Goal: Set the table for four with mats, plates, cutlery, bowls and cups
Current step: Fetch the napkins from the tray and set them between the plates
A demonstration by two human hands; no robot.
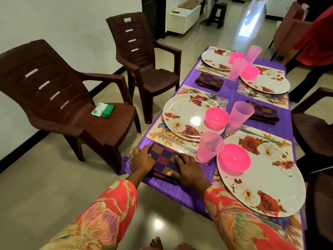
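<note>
Four place settings lie on the table [182, 193], which is covered by a purple cloth, and both hands are on a folded checked napkin [164, 160] at its near left corner. The left hand [141, 160] rests on the napkin's left edge, fingers fairly straight and laid over the cloth, not curled round it. The right hand [189, 170] lies flat on the napkin's right side, fingers stretched out and the thumb along its near edge. Both arms wear red floral sleeves.

Just beyond the napkin, along the left edge, a floral mat [162, 135] carries a rose-patterned plate [187, 116] with a pink bowl [217, 117] on it, a knife [175, 141] on the mat's near side, and a pink cup [210, 147] at its near right corner. At the near right corner of the table a second plate [266, 181] holds another pink bowl [235, 157]. A second cup [240, 114] stands near the table's middle. Two further settings with plates, bowls and cups sit at the far end, and two more checked napkins lie between the settings, one along each long edge.

Two dark brown plastic chairs stand on the pale tiled floor beside the left edge, against a white wall; the nearer chair [59, 98] has a green and white packet [102, 110] on its seat.
</note>
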